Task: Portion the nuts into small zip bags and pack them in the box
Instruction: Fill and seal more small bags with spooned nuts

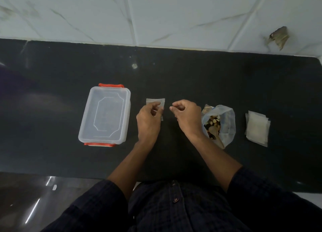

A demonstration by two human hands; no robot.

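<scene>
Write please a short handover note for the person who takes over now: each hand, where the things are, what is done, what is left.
Left hand: pinches one small zip bag just above the counter; the bag looks empty.
Right hand: fingers curled beside that bag, apparently holding nothing.
Box: left of the hands, lid on, red clips at both ends; no bags visible inside.
Nut bag: right of the right hand, open, with a spoon in it.
Spare zip bags: stacked at far right.
Done: one bag taken out.
Left: open it, fill it with nuts, seal it, repeat with the others, open the box and pack them.
</scene>
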